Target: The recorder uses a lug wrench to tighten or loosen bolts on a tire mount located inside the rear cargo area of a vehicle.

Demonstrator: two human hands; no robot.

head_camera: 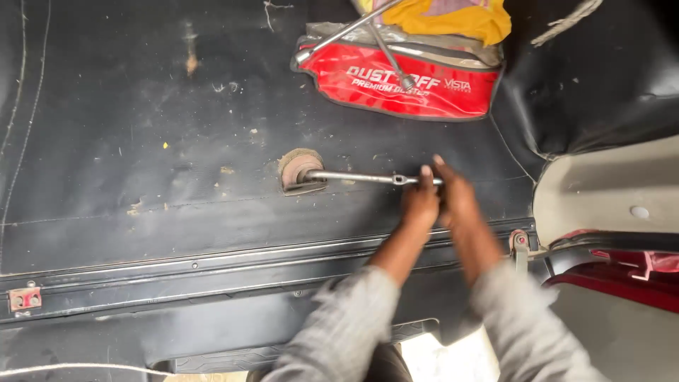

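black floor mat [141, 141]: worn hole [300, 170] mid-mat; metal wrench rod [353, 177] lies flat, socket end in hole | left hand [421, 201]: grip clenched on rod's right end; right hand [456, 198]: grip clenched on rod, touching left, blurred | red pouch [410, 81] well above

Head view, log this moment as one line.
left hand: grips metal rod | right hand: grips rod end | rod tip: in floor hole
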